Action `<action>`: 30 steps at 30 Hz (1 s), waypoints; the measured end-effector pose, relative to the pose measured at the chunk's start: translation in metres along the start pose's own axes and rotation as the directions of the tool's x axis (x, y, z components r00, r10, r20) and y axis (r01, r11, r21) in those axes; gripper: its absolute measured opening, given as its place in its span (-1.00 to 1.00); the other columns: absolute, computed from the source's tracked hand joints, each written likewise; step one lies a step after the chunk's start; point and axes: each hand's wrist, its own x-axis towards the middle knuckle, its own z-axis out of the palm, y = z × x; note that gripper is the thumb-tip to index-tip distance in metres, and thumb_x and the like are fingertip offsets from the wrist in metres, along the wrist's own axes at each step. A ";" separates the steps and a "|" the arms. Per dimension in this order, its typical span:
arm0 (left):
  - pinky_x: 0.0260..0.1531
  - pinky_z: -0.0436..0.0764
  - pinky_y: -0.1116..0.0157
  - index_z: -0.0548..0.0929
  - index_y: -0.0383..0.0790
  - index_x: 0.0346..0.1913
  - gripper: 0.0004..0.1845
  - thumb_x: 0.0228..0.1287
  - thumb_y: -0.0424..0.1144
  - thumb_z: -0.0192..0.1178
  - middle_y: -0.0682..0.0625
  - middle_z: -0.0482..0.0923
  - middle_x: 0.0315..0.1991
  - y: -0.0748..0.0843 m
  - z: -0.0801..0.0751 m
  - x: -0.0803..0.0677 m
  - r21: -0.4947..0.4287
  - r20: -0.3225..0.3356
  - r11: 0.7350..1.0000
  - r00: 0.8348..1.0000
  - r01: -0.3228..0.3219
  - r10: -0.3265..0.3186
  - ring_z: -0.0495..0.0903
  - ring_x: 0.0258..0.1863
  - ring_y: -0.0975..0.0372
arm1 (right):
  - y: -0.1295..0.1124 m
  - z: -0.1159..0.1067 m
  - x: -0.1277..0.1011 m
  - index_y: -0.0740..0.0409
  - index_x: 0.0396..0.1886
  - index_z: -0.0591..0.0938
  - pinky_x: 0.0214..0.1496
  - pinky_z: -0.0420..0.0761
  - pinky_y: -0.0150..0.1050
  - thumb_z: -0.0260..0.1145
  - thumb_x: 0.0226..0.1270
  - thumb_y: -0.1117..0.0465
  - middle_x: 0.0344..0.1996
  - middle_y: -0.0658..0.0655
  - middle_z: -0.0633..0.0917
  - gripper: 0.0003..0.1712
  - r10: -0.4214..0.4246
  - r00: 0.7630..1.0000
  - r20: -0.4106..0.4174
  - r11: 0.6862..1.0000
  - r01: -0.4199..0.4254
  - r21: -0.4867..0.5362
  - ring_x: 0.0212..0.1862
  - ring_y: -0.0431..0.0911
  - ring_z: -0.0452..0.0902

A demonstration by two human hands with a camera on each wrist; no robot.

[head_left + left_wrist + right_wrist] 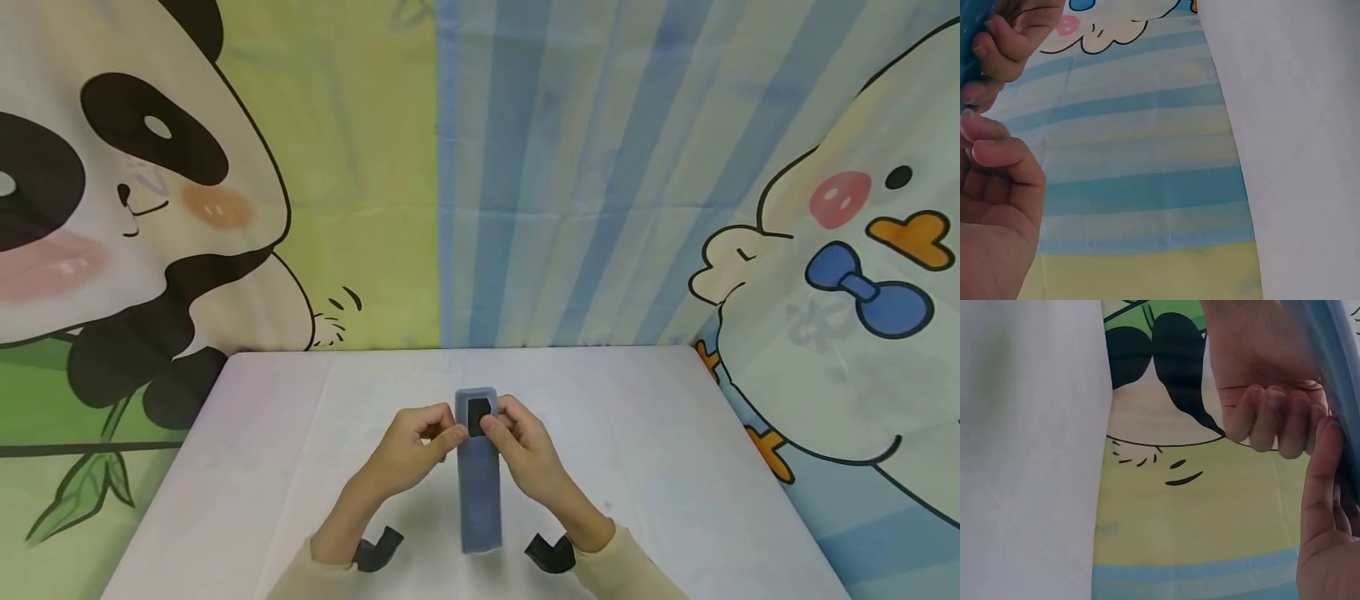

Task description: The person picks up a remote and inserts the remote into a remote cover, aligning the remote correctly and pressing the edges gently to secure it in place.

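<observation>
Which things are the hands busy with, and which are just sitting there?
Busy with:
- blue sleeve, gripped near its top by the left hand and right hand
- black piece showing at the sleeve's opening

Just there:
- white table
- panda cloth
- striped cloth
- duck cloth

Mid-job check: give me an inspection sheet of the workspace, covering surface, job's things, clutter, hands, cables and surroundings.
Surface: white table, covered with a smooth cloth.
Job's things: long blue sleeve with a black piece showing at its far end, held between both hands.
Clutter: nothing seen.
Hands: left hand pinches the sleeve's left edge near the top; right hand pinches at the black piece.
Cables: nothing seen; black wrist mounts sit at the cuffs.
Surroundings: panda backdrop on the left, blue striped cloth in the middle, duck backdrop on the right.
</observation>
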 end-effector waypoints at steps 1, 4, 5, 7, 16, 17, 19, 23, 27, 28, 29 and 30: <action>-0.70 0.38 0.35 0.47 -0.03 -0.50 -0.70 0.45 -0.27 0.21 0.16 0.40 -0.61 -0.002 0.001 -0.001 0.013 0.026 1.000 0.999 0.028 -0.029 0.39 -0.65 0.33 | 0.002 -0.001 0.001 0.41 -0.10 0.46 -0.37 0.63 -0.28 0.05 0.60 0.34 -0.56 0.00 0.55 -0.85 0.022 0.999 -0.036 1.000 -0.022 0.005 -0.43 -0.22 0.55; -0.70 0.36 0.37 0.46 -0.02 -0.52 -0.66 0.50 -0.22 0.16 0.20 0.39 -0.63 -0.008 0.006 -0.003 0.010 0.126 0.997 0.989 0.074 -0.075 0.38 -0.65 0.36 | 0.004 -0.003 0.006 0.42 -0.15 0.46 -0.33 0.68 -0.24 0.07 0.62 0.26 -0.56 0.01 0.59 -0.76 0.082 0.986 -0.147 0.997 -0.080 0.020 -0.39 -0.17 0.62; -0.70 0.36 0.38 0.47 -0.02 -0.52 -0.66 0.52 -0.22 0.14 0.20 0.39 -0.64 -0.010 0.007 -0.004 -0.001 0.156 0.997 0.985 0.075 -0.074 0.38 -0.65 0.36 | 0.004 -0.003 0.007 0.42 -0.17 0.46 -0.34 0.68 -0.25 0.08 0.62 0.24 -0.56 0.00 0.59 -0.74 0.097 0.980 -0.173 0.995 -0.095 0.022 -0.40 -0.17 0.62; -0.69 0.37 0.38 0.46 -0.05 -0.53 -0.64 0.54 -0.25 0.10 0.18 0.38 -0.65 -0.013 0.011 -0.004 -0.035 0.184 0.998 0.982 0.058 -0.050 0.37 -0.65 0.37 | 0.005 -0.005 0.010 0.43 -0.17 0.46 -0.36 0.67 -0.27 0.08 0.62 0.22 -0.54 0.01 0.62 -0.72 0.117 0.973 -0.201 0.993 -0.112 0.038 -0.42 -0.17 0.62; -0.64 0.33 0.40 0.51 -0.08 -0.54 -0.63 0.53 -0.34 0.08 0.01 0.43 -0.63 -0.014 0.015 0.003 -0.009 0.097 1.000 0.995 -0.016 0.017 0.31 -0.62 0.40 | 0.003 -0.007 0.015 0.41 -0.08 0.51 -0.34 0.68 -0.22 0.06 0.62 0.28 -0.52 0.06 0.65 -0.78 0.089 0.985 -0.151 0.996 -0.092 -0.008 -0.43 -0.12 0.64; -0.64 0.32 0.40 0.51 -0.08 -0.55 -0.63 0.53 -0.34 0.09 0.02 0.44 -0.63 -0.014 0.015 0.003 -0.004 0.097 1.000 0.995 -0.012 0.013 0.31 -0.62 0.39 | 0.003 -0.008 0.015 0.41 -0.10 0.50 -0.33 0.69 -0.21 0.06 0.62 0.28 -0.52 0.06 0.65 -0.79 0.090 0.985 -0.150 0.996 -0.093 -0.011 -0.42 -0.12 0.65; -0.64 0.32 0.40 0.51 -0.09 -0.55 -0.63 0.53 -0.32 0.09 0.08 0.43 -0.63 -0.015 0.015 0.004 0.006 0.108 1.000 0.994 -0.002 0.001 0.32 -0.63 0.38 | 0.004 -0.009 0.013 0.42 -0.14 0.48 -0.30 0.70 -0.18 0.07 0.61 0.29 -0.54 0.08 0.65 -0.79 0.092 0.985 -0.147 0.996 -0.093 0.000 -0.41 -0.11 0.67; -0.65 0.37 0.39 0.54 -0.07 -0.49 -0.66 0.55 -0.19 0.09 0.15 0.44 -0.60 -0.016 0.012 0.006 0.065 0.132 0.996 0.989 0.055 -0.063 0.35 -0.62 0.36 | 0.010 -0.010 0.006 0.41 -0.14 0.48 -0.31 0.69 -0.21 0.08 0.60 0.31 -0.54 0.13 0.64 -0.81 0.081 0.991 -0.107 0.997 -0.083 -0.009 -0.41 -0.12 0.66; -0.58 0.50 0.33 0.58 -0.02 -0.31 -0.76 0.57 -0.07 0.06 0.15 0.49 -0.50 -0.015 0.007 0.008 0.141 -0.002 0.980 0.990 0.141 -0.142 0.46 -0.57 0.29 | 0.017 -0.009 -0.003 0.36 -0.09 0.51 -0.34 0.65 -0.26 0.10 0.58 0.33 -0.54 0.09 0.59 -0.87 0.081 0.995 -0.063 0.994 -0.085 -0.065 -0.41 -0.16 0.60; -0.56 0.52 0.31 0.59 -0.01 -0.29 -0.77 0.57 -0.06 0.06 0.14 0.50 -0.49 -0.014 0.006 0.007 0.149 -0.040 0.977 0.988 0.155 -0.150 0.47 -0.56 0.28 | 0.019 -0.009 -0.004 0.33 -0.08 0.52 -0.35 0.62 -0.28 0.11 0.58 0.34 -0.54 0.07 0.58 -0.88 0.085 0.995 -0.051 0.993 -0.089 -0.078 -0.42 -0.18 0.56; -0.55 0.53 0.30 0.59 -0.01 -0.28 -0.78 0.57 -0.06 0.06 0.13 0.50 -0.49 -0.014 0.005 0.007 0.153 -0.067 0.975 0.986 0.159 -0.150 0.49 -0.55 0.27 | 0.021 -0.008 -0.005 0.31 -0.07 0.53 -0.37 0.57 -0.31 0.11 0.57 0.34 -0.55 0.04 0.55 -0.89 0.088 0.995 -0.037 0.992 -0.091 -0.088 -0.45 -0.20 0.51; -0.56 0.52 0.30 0.59 -0.02 -0.29 -0.77 0.57 -0.07 0.06 0.13 0.49 -0.50 -0.014 0.004 0.006 0.148 -0.083 0.977 0.986 0.157 -0.146 0.48 -0.55 0.27 | 0.022 -0.007 -0.006 0.28 -0.06 0.54 -0.40 0.52 -0.33 0.11 0.57 0.35 -0.56 0.03 0.52 -0.89 0.086 0.996 -0.020 0.992 -0.087 -0.095 -0.47 -0.21 0.46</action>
